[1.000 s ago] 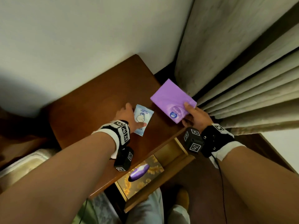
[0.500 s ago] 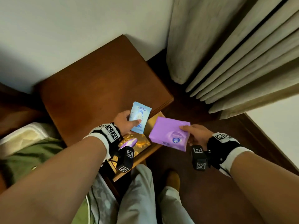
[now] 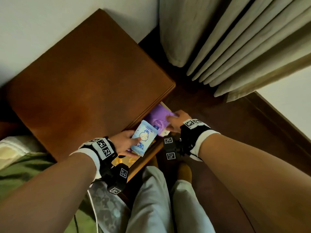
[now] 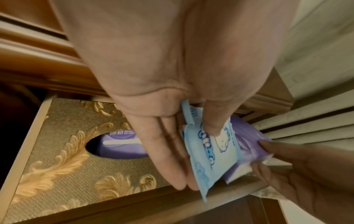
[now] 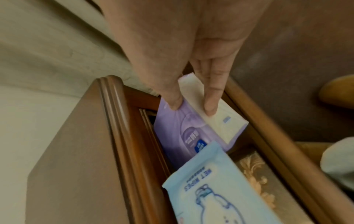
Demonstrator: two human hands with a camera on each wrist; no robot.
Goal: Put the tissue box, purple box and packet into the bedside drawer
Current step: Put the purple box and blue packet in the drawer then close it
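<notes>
Wood makes up the big bedside table point(image 3: 87, 78), and its one drawer point(image 3: 148, 157) is pulled out at the front. Curtains point(image 3: 235, 39) hang beside it. One gold tissue box point(image 4: 63, 154) lies flat in the drawer, and purple tissue wrap shows through its oval hole.

One purple box point(image 5: 180, 133) is tilted, with its far end down in the drawer, at the end by the curtains. The right hand point(image 3: 176, 121) holds it: the thumb point(image 5: 172, 97) sits on the purple face and a finger point(image 5: 210, 98) lies on the white side, so the box is pinched between them.

One light blue packet point(image 3: 143, 137) of wet wipes, with a little cartoon on it, is held over the drawer, above the tissue box and partly in front of the purple box. The left hand point(image 3: 125, 142) pinches it, with the thumb point(image 4: 214, 121) on the front and the straight fingers point(image 4: 168, 151) behind it.
</notes>
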